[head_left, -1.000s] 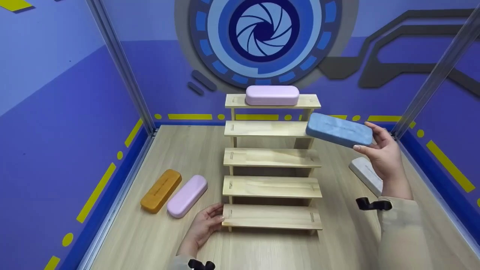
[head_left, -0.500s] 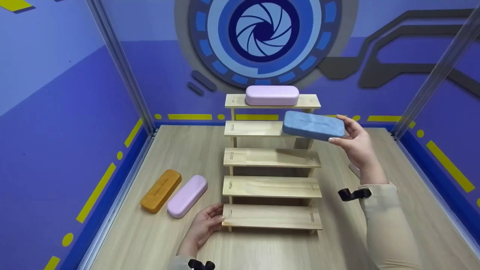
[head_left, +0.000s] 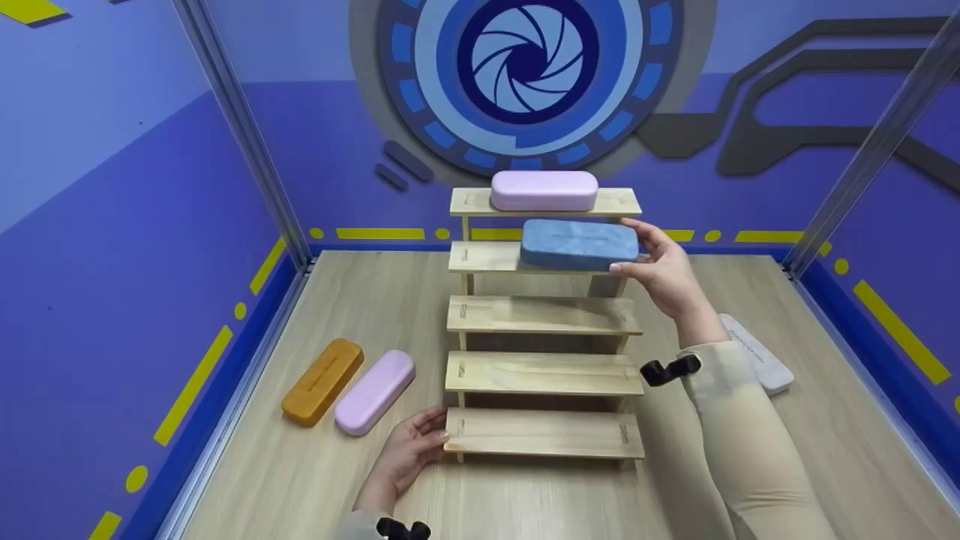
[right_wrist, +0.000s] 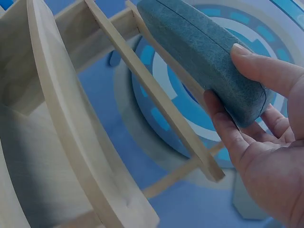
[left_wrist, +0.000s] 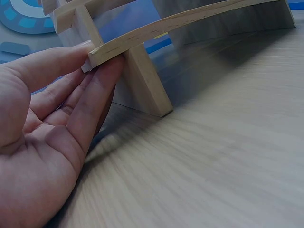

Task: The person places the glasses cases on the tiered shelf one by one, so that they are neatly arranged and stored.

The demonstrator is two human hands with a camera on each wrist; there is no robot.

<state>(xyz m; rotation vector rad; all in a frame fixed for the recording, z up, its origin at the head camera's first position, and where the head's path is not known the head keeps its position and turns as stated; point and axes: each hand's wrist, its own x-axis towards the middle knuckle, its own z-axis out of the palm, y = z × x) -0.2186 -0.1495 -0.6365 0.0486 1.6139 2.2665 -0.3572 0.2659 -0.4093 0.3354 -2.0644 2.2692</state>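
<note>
A stepped wooden rack [head_left: 545, 375] stands in the middle of the table. My right hand [head_left: 664, 274] grips the right end of a blue glasses case [head_left: 579, 244], close over the second shelf from the top. In the right wrist view the thumb presses one side of the blue case [right_wrist: 204, 57] and the fingers go beneath it. My left hand [head_left: 407, 452] pinches the left end of the lowest shelf; in the left wrist view its thumb lies at the shelf's end [left_wrist: 107, 53] with fingers under it. A pink case [head_left: 544, 190] sits on the top shelf.
On the table left of the rack lie an orange-brown case [head_left: 322, 382] and another pink case [head_left: 375, 392]. A whitish case [head_left: 761, 356] is at the right, partly behind my right sleeve. Blue printed walls [head_left: 300, 150] enclose the table at the back and sides.
My right hand has carried the blue case leftward from beyond the rack's right edge to over the second shelf, levelling it. The left hand has kept still.
</note>
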